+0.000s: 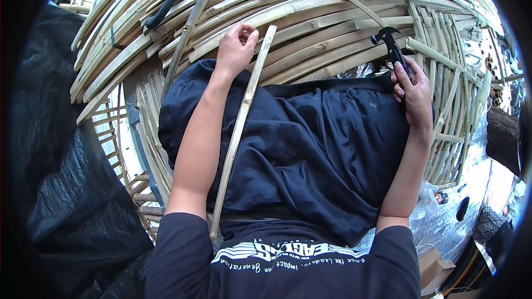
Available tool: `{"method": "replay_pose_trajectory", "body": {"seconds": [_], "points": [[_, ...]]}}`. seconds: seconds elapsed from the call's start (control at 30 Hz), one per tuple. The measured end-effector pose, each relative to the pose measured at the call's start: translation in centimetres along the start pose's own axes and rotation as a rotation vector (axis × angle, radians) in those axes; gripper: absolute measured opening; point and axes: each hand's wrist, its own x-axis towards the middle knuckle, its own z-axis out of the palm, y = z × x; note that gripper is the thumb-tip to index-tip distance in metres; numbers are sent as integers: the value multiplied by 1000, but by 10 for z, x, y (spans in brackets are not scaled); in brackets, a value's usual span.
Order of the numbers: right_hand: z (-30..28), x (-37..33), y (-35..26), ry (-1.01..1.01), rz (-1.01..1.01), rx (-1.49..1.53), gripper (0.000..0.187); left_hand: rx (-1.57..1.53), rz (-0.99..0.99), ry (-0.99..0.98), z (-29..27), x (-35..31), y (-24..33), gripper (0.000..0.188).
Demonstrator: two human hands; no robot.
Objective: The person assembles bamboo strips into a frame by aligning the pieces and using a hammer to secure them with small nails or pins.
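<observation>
My left hand [237, 47] is raised over the bamboo slats, its thumb and fingers curled into a pinch. Whatever lies between those fingertips is too small or hidden to make out. Just right of it, a pale split bamboo strip [244, 105] slants across my lap, apart from the hand. A black hammer [392, 46] with a claw-like head is gripped in my right hand [413, 87], head upward, above the right side of my lap. Long bamboo slats [310, 25] lie layered in front of both hands.
A tool with a dark handle [160, 12] and bluish blade rests on the slats at the upper left. Black plastic sheeting [66, 149] hangs at left. Bamboo latticework [449, 77] stands at right, near a dark log [503, 139] and silvery sheeting [443, 227].
</observation>
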Motion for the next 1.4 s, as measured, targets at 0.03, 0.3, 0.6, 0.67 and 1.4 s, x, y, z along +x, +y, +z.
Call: {"method": "replay_pose_trajectory", "body": {"seconds": [0.03, 0.3, 0.6, 0.67, 1.4], "points": [[0, 0, 0, 1, 1, -2, 44, 13, -4, -16, -1, 0, 1, 20], [0, 1, 1, 4, -1, -9, 44, 46, -5, -33, -2, -1, 1, 20], [1, 0, 1, 3, 2, -15, 44, 50, -8, -39, -2, -2, 5, 20], [1, 0, 1, 1, 0, -17, 44, 57, -4, -37, -2, -2, 4, 20], [0, 1, 2, -16, -1, -21, 44, 19, 4, -5, 1, 0, -2, 20]]}}
